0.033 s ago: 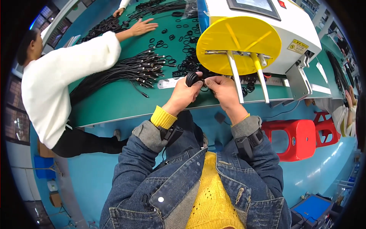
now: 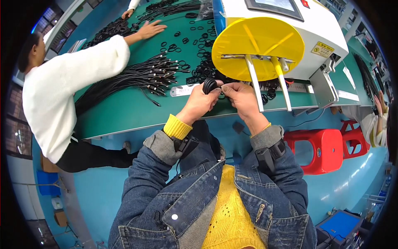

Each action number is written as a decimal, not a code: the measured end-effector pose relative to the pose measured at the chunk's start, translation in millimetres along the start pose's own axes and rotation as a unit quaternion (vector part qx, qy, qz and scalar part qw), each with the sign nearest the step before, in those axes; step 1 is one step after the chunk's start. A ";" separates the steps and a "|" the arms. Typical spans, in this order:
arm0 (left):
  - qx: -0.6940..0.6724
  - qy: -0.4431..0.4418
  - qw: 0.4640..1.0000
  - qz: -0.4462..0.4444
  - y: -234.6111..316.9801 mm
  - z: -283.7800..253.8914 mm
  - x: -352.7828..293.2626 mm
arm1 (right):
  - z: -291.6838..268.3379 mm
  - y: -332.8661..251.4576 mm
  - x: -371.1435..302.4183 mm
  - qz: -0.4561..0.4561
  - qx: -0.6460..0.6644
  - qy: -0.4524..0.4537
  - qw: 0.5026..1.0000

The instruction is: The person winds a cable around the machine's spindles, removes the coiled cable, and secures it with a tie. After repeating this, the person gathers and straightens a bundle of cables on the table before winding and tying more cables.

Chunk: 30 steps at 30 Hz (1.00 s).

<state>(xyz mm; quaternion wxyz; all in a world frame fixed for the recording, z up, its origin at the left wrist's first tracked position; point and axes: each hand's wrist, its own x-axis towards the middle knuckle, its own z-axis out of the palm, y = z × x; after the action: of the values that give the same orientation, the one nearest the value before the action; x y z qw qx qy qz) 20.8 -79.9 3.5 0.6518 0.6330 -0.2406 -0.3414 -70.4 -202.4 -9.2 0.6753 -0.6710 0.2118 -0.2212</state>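
A small coil of black cable [image 2: 209,86] is wrapped in the fingers of my left hand [image 2: 197,103], just above the table's front edge. Close against the coil's right side, my right hand [image 2: 243,100] has thumb and forefinger pinched together. What sits in that pinch is hidden by the fingers. Behind both hands lies a heap of small black loops [image 2: 203,68]. A metal ruler [image 2: 179,91] lies flat on the table, partly covered by my left hand.
A white machine [image 2: 319,31] with a yellow disc [image 2: 257,39] and two protruding rods stands right of my hands. On the green table [image 2: 124,118], a bundle of black cables [image 2: 120,83] lies left. A co-worker in white [image 2: 74,66] reaches across. Red stools [image 2: 327,151] stand right.
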 end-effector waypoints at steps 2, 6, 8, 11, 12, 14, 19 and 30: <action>0.035 -0.050 0.998 0.003 -0.8 -0.5 4.3 | -4.1 -5.5 -0.8 0.090 0.113 -0.078 0.986; 0.002 0.010 1.000 -0.011 2.5 -12.8 0.1 | 6.3 -10.4 -30.7 -0.109 0.098 -0.161 0.976; 0.001 -0.021 0.999 -0.029 9.2 -18.0 -4.5 | 2.5 -8.9 -48.9 -0.048 0.121 -0.202 0.971; -0.002 -0.085 0.994 -0.069 15.1 -21.6 -18.2 | -10.6 -9.6 -68.6 0.078 0.167 -0.280 0.942; -0.031 -0.138 0.983 -0.118 15.3 -22.4 -22.1 | -16.8 -13.5 -69.0 0.089 0.139 -0.260 0.952; -0.087 -0.243 0.942 -0.215 14.6 -20.1 -29.3 | -28.2 -23.6 -68.4 0.112 0.083 -0.217 0.966; -0.073 -0.295 0.923 -0.237 14.9 1.3 -41.1 | -48.2 -50.1 -64.4 0.084 -0.069 -0.196 0.974; -0.215 -0.358 0.883 -0.212 10.6 -0.2 -51.2 | -47.3 -4.1 -88.5 0.172 0.315 -0.157 0.920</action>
<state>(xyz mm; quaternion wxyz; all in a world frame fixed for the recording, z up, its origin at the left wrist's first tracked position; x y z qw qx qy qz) -10.9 -41.8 20.1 0.5535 0.3474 -0.2384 -0.7184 -169.9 -189.3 -6.5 0.9038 -0.4031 0.1350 -0.0490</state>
